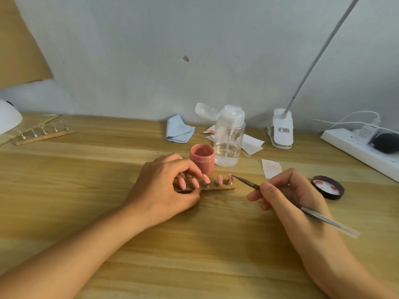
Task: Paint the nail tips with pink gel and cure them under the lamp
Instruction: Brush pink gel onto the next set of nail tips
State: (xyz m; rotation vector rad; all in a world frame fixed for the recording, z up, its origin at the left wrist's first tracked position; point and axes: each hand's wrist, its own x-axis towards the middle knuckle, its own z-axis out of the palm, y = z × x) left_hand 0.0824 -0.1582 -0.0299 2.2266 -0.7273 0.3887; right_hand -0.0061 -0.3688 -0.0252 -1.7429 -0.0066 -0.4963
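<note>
Head view looks down on a wide wooden surface that runs back to a pale wall, with broad bare room in front of and to the left of both hands. A white curing lamp is cut off by the left edge, well apart from the work. A white power strip lies along the right edge.

At centre, the left hand curls over the left end of a brown holder strip, fingers on its far side and thumb at its near edge, pinning it to the surface. The right hand grips a thin brush like a pen, with the bristle end touching or just beside the rightmost tip.

Just behind the strip stands an open jar of pink gel, its inner wall smeared pink, beside a clear pump bottle. The jar's dark lid lies upturned to the right of the right hand.

Nail tips stand in a row on small metal stands along the strip, glossy and evenly pink.
</note>
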